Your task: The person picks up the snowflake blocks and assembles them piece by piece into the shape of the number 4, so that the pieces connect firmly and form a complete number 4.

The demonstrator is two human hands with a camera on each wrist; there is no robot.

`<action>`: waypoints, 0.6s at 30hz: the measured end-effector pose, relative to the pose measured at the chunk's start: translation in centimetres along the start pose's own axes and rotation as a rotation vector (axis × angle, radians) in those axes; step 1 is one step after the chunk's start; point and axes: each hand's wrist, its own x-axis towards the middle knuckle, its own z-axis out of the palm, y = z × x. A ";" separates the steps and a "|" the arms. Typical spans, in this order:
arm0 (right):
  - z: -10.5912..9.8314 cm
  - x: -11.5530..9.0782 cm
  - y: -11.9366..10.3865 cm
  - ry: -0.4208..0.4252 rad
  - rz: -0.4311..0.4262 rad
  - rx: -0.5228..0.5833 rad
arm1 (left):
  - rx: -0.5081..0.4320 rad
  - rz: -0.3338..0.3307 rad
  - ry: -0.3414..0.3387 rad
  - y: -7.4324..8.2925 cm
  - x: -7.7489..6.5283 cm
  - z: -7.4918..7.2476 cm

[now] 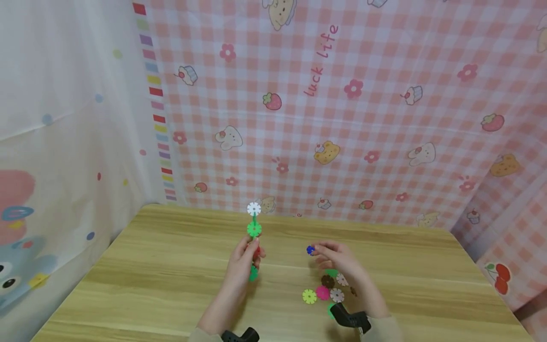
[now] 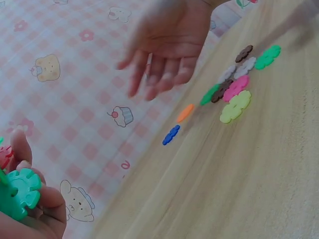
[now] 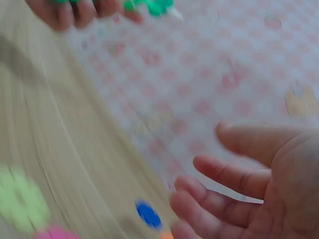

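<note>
My left hand (image 1: 244, 260) grips a chain of notched plastic snowflake discs. A white disc (image 1: 254, 209) tops it, with a bright green disc (image 1: 254, 229) below. Lower down, a red disc (image 2: 5, 155) and a teal-green disc (image 2: 27, 189) show among the fingers, partly covered by them. My right hand (image 3: 244, 194) holds nothing; its fingers are spread and slightly bent above the table. Nearest to its fingertips lies a blue disc (image 3: 148, 214) on the wood. Beside that is an orange disc (image 2: 185, 113), which the hand hides in the head view.
Several loose discs lie near my right forearm, among them a yellow-green disc (image 1: 309, 296), a pink disc (image 1: 322, 292), a brown disc (image 1: 327, 281) and a white disc (image 1: 337, 295). The wooden table (image 1: 171, 266) ends at a checked cloth (image 1: 299, 133) behind.
</note>
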 end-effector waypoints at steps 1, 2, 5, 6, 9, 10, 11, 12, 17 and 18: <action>-0.6 -0.1 0.3 0.031 -0.001 -0.034 | 0.000 0.002 0.000 0.0 0.0 0.0; -1.1 -0.2 0.6 0.057 0.000 -0.076 | 0.002 0.003 0.001 0.0 0.0 0.0; -2.3 -0.6 1.5 0.096 -0.001 -0.219 | 0.002 0.000 0.002 -0.1 0.0 0.0; -2.6 -0.8 1.8 0.100 0.001 -0.266 | -0.001 -0.005 0.002 -0.2 0.0 0.0; -3.3 -1.2 2.5 0.101 0.003 -0.378 | -0.016 -0.017 0.004 -0.3 0.0 0.0; -3.5 -1.3 2.6 0.095 0.003 -0.401 | -0.023 -0.021 0.006 -0.3 0.1 0.0; -3.6 -1.3 2.7 0.087 -0.002 -0.423 | -0.031 -0.025 0.006 -0.3 0.1 0.0; -3.7 -1.3 2.8 0.077 -0.001 -0.443 | -0.036 -0.027 0.006 -0.3 0.1 0.0; -3.9 -1.3 3.3 0.038 -0.008 -0.532 | -0.047 -0.033 0.005 -0.1 -0.1 0.1; -3.8 -1.2 3.3 0.042 -0.001 -0.538 | -0.044 -0.032 0.004 -0.1 -0.1 0.2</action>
